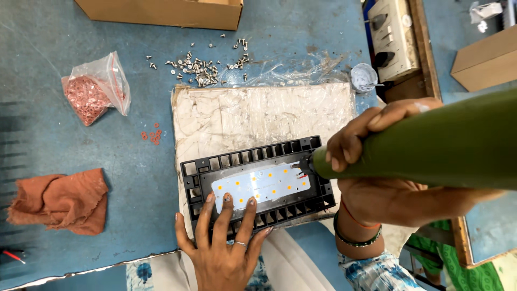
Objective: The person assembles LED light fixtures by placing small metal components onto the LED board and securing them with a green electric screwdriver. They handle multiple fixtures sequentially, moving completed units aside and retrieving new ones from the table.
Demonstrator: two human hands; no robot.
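Green and tube-shaped, the thick powered screwdriver (431,143) fills the near right of the view, with the right hand (366,143) wrapped closed around its front end so that the tip can be steered. That tip sits at the right end of a white rectangular LED board with small orange dots (262,186), which lies inside a black ribbed plastic lamp housing (258,183). The left hand (226,242) is spread open and flat, three fingertips pressing on the board's near edge, apparently to keep board and housing from turning or sliding under the tool. The housing rests on a worn pad wrapped in clear film (258,116), which gives it a soft, raised bed on the blue tabletop (134,178).

Just beyond the pad's far edge lies a loose scatter of small silver screws (199,66), close enough to pick from. Farther left sit a clear bag of red washers (94,94) and a few stray red washers (152,133). A crumpled orange cloth (59,200) lies at the near left, and a brown cardboard box (161,11) stands at the far edge.
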